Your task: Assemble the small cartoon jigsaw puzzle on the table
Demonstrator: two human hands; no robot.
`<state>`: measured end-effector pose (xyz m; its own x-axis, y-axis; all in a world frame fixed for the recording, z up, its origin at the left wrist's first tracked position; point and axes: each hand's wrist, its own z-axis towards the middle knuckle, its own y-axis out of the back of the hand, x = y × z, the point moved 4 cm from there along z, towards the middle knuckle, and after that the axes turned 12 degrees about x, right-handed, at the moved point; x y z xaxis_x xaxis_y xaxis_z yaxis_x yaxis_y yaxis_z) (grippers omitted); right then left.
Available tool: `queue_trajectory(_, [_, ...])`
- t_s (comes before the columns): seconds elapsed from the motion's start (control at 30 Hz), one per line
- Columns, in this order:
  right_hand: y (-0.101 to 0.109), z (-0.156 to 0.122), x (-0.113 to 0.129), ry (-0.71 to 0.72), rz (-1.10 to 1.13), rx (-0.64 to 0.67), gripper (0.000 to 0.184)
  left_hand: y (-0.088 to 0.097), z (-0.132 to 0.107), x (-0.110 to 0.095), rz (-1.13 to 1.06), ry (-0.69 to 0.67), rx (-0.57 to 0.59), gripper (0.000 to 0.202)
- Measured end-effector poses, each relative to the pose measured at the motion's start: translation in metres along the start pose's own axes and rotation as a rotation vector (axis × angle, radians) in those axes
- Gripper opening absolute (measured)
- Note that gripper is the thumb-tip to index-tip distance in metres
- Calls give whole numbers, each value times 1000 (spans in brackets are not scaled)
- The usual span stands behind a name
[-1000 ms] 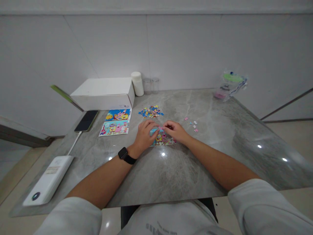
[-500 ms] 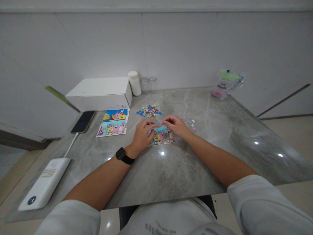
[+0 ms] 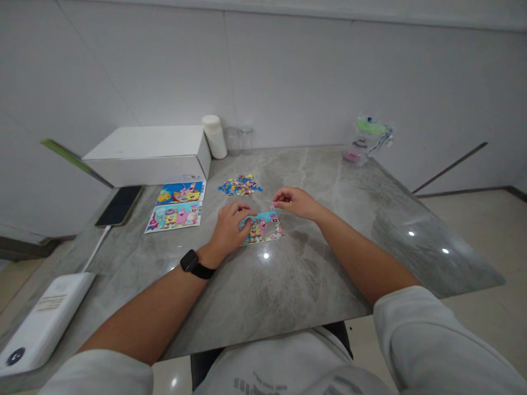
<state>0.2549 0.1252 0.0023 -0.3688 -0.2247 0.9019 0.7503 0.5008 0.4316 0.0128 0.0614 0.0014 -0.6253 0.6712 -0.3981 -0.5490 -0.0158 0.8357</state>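
Note:
A small cartoon jigsaw picture lies on the grey marble table in front of me. My left hand, with a black watch on the wrist, rests curled on the picture's left edge, fingertips pressing it. My right hand hovers just above and right of the picture, fingers pinched together on a tiny pink piece. A heap of loose colourful puzzle pieces lies beyond the picture.
Two finished cartoon pictures lie to the left, by a dark phone cabled to a white power bank. A white box, white bottle, two jars and a plastic bag stand at the back.
My right hand lifted off the picture and drew back to the right with a small piece pinched. The left hand stayed on the left edge. The view swung right.

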Motion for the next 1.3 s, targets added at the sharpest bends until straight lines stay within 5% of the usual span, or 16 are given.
queue_trajectory(0.8, [-3,0,-3,7,-64,97,19,-4,0,-4,6,-14,90,25])
queue_trajectory(1.07, [-21,-5,9,-47,-267,236,17,-9,-1,-3,30,-56,139,28])
queue_trajectory(1.3, [-31,-10,19,-77,-408,219,14,-13,-2,-4,44,-59,219,31])
